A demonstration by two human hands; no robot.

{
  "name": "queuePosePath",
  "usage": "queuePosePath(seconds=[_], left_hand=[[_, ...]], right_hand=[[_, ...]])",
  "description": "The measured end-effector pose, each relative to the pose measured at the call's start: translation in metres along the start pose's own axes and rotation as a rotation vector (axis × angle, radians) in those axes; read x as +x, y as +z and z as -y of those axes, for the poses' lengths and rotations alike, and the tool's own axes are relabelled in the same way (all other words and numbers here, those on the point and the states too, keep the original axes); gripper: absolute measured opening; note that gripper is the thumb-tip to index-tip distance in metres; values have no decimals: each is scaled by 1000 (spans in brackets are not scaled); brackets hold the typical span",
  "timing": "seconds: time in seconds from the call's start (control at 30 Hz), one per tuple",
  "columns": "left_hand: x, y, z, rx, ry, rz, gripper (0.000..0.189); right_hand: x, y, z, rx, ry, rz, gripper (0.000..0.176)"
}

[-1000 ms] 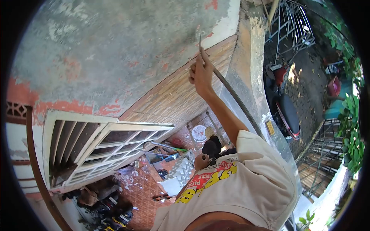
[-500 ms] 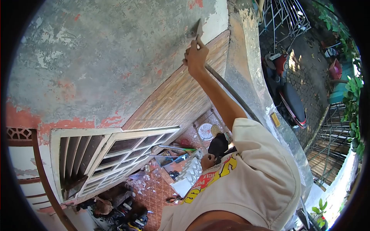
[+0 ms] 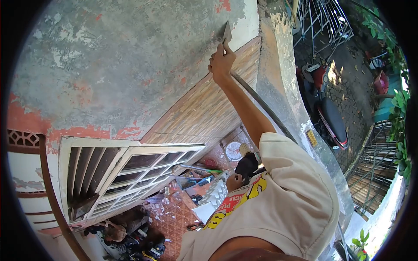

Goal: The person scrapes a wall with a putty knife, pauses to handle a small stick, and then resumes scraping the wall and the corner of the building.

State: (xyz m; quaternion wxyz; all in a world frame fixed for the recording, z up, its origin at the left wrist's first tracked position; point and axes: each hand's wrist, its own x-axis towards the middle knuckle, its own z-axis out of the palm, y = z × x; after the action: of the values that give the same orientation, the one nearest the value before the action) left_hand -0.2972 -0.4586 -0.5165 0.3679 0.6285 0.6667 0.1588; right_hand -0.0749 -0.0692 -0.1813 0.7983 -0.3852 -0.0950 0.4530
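Observation:
My right hand (image 3: 222, 65) reaches up with its fingers closed around a putty knife (image 3: 227, 33). The blade, grey and tapering to a point, lies against or very close to the painted wall (image 3: 130, 69), beside a pale patch near the corner. Grey paint there is worn, with red and white showing through. Below the hand runs a band of narrow stone-look tiles (image 3: 204, 113). Down by my waist, my left hand (image 3: 234, 182) looks closed; whatever it may hold is hidden.
A white-framed window (image 3: 143, 169) with louvres is set in the wall. Paint flakes litter the red tiled floor (image 3: 174, 222). A dark pole (image 3: 265, 106) slants behind my right arm. At right stand a motorbike (image 3: 331, 115) and a metal rack (image 3: 324, 26).
The view has shifted slightly. The putty knife's blade has turned a little and shows more of its face; my right hand stays at nearly the same spot.

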Motion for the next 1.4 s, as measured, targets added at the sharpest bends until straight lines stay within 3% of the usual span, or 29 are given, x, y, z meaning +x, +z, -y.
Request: queuePosePath(seconds=[0.17,0.27,0.4,0.43,0.57,0.67,0.7,0.8,0.93,1.07,1.1,1.23,1.4], left_hand=[[2,1,-1,-10,-40,2,29],[1,-1,-1,-10,-9,7,29],[5,1,-1,-6,0,2,29],[4,2,0,-5,2,3,29],[-1,0,2,-7,0,-2,29],[1,0,3,-4,6,-16,29],[0,0,3,-3,3,-19,29],[-3,0,3,-5,-3,-26,29],[1,-2,0,1,1,-45,29],[-5,-1,0,-5,-4,-45,29],[-3,-1,0,-1,-1,-44,29],[1,-1,-2,2,3,-56,29],[-2,-3,-9,2,-10,-68,29]], right_hand=[[0,-3,12,-46,17,-56,17],[21,-8,14,144,40,-63,19],[-15,-15,16,-15,73,127,25],[-9,-13,22,-44,85,46,32],[-1,-4,13,118,107,27,31],[-19,-4,18,66,99,115,23],[-14,2,21,-38,113,-35,24],[-5,4,17,133,62,-55,22],[-26,-1,22,68,123,115,17],[25,-10,20,270,105,-91,16],[18,-3,24,203,121,-136,19],[-24,-13,30,-4,150,120,18],[-12,7,8,91,118,1,22]])
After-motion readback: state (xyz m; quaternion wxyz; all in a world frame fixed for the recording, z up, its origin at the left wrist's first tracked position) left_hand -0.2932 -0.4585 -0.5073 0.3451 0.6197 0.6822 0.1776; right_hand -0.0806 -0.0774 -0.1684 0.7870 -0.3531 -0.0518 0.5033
